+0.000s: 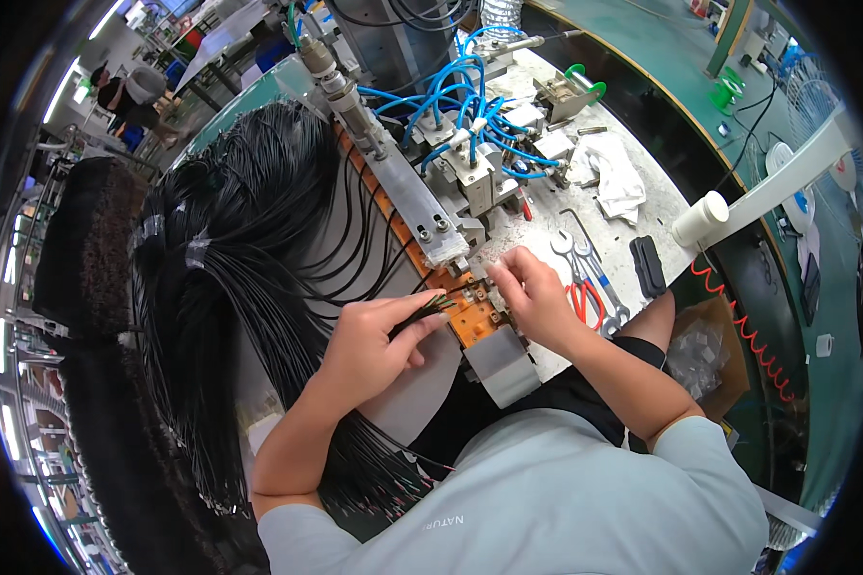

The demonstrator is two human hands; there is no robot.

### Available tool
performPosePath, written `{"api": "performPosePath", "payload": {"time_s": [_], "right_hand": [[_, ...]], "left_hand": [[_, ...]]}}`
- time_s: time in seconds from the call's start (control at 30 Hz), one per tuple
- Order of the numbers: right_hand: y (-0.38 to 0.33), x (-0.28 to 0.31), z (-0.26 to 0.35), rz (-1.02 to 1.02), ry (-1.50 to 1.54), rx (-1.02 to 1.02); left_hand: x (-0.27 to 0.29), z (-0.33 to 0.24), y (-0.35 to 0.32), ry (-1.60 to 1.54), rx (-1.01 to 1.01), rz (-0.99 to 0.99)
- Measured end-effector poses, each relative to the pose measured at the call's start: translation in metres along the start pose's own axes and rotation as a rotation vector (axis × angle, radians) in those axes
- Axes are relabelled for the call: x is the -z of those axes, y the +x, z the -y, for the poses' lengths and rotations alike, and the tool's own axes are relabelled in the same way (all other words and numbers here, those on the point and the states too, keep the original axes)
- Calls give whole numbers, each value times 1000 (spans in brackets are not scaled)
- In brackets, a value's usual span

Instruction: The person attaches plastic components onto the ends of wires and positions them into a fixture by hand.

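One Bunch of Wire Ends (pixel 435 305) Held Beside an Orange Rail (pixel 470 331)

A worker in a pale grey shirt (pixel 518 489) bends toward a whitish counter (pixel 612 113), the fingers of the left hand (pixel 360 353) pinching the dark wire ends at the rail's left side. Opposite, the right hand (pixel 539 302) has thumb and index finger drawn together near the rail; whether those fingers grip anything cannot be told. Black cables (pixel 244 192) fan out in a thick mass at left. A wrench (pixel 564 244) and a red-handled tool (pixel 579 305) lie just right of the right hand. Beyond are a metal machine arm (pixel 379 153), a crumpled white cloth (pixel 612 174) and looping blue tubes (pixel 431 103); far off at upper left, another person (pixel 117 96).
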State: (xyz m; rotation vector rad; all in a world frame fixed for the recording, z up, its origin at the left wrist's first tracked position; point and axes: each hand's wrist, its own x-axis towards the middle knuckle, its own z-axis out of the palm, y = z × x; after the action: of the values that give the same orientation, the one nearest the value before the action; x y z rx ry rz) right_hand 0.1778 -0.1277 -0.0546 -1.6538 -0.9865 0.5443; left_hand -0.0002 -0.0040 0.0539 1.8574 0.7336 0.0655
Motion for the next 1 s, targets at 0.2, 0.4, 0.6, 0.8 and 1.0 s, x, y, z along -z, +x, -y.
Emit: {"api": "performPosePath", "payload": {"time_s": [0.2,0.4,0.6,0.8,1.0], "right_hand": [[-1,-6,-8,5,179,-87],[5,-2,-4,31,47,-182],[6,-5,-8,3,72,-221],[-30,17,46,-16,177,-129],[-30,-6,37,-84,-224,517]], "left_hand": [[-8,40,24,737,-534,-238],[-10,47,29,828,-619,-214],[-9,40,29,779,-653,-267],[-1,31,19,262,-350,-57],[-4,24,22,-170,-88,81]]}}
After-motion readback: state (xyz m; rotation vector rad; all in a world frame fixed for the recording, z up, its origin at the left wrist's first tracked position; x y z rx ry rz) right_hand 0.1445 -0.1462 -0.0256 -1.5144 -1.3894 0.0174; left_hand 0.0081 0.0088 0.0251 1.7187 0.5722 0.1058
